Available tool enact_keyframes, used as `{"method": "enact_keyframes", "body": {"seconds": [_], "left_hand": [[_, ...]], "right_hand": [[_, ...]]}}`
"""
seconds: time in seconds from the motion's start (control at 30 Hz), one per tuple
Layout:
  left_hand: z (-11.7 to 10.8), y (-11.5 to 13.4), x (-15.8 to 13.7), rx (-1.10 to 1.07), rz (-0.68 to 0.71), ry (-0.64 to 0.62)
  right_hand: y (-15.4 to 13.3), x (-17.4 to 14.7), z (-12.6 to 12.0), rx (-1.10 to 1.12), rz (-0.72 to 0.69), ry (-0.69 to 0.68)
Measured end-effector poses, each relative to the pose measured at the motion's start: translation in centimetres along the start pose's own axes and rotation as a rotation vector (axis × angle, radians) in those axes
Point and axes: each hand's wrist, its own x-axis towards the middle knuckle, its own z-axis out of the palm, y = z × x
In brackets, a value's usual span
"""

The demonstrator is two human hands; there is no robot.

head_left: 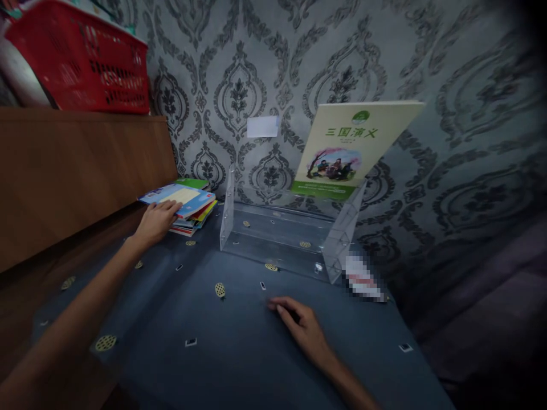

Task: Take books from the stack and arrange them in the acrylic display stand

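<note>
My left hand [159, 220] reaches to a stack of books at the far left of the table, its fingers bent over the near edge of the top one, a light blue book [192, 199]. The thumb is hidden. Over the blue cloth, my right hand [301, 324] hovers with loosely curved fingers, a gap between thumb and forefinger, and nothing in it. Behind it stands a clear plastic book rack [277, 256]. A cream and green book [342, 148] with Chinese characters leans upright at the rack's right end.
A red plastic basket [102, 68] sits on a wooden cabinet [81, 176] at the left. Patterned wallpaper [239, 97] covers the wall, with a pale rectangle [262, 127] on it. A blurred-out white and red item [363, 279] lies right of the rack on the tablecloth [239, 353].
</note>
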Motion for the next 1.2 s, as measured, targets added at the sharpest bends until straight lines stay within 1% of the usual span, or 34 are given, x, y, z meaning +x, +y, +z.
{"method": "enact_keyframes", "body": {"seconds": [0.17, 0.33, 0.4, 0.5, 0.6, 0.67, 0.77, 0.9, 1.0, 1.1, 1.17, 1.2], "left_hand": [[-0.9, 1.1, -3.9, -0.019, -0.004, 0.006], [-1.7, 3.3, -8.6, -0.024, -0.016, 0.005], [-1.7, 4.8, -11.1, -0.033, -0.010, 0.010], [-1.1, 8.0, -15.7, -0.056, 0.010, -0.004], [-0.6, 11.6, -19.8, -0.079, 0.100, -0.109], [-0.6, 13.7, -21.4, -0.058, 0.121, -0.148], [-1.2, 16.2, -21.6, -0.040, 0.134, -0.145], [-1.9, 20.2, -20.1, -0.108, 0.225, -0.116], [-1.9, 24.4, -19.5, -0.221, 0.334, -0.096], [-2.1, 28.5, -19.8, -0.354, 0.492, -0.080], [-2.4, 30.1, -19.9, -0.457, 0.582, -0.090], [-2.6, 30.4, -19.9, -0.511, 0.611, -0.110]], "right_hand": [[0.3, -0.1, 0.1, -0.027, -0.038, -0.018], [0.2, 0.0, 0.0, -0.007, -0.070, -0.007], [0.2, 0.1, 0.0, 0.004, -0.075, -0.008], [0.2, 0.1, 0.1, 0.013, -0.090, -0.015], [0.3, 0.2, 0.2, 0.019, -0.100, -0.025], [0.3, 0.2, 0.3, 0.027, -0.112, -0.033], [0.3, 0.2, 0.4, 0.018, -0.147, -0.034], [-0.1, 0.1, 0.4, -0.039, -0.246, 0.041], [-0.6, -0.1, 0.1, -0.029, -0.321, 0.097], [-0.7, -0.3, -0.2, -0.037, -0.346, 0.132], [-0.4, -0.4, -0.4, -0.077, -0.355, 0.141], [-0.2, -0.4, -0.4, -0.104, -0.352, 0.136]]}}
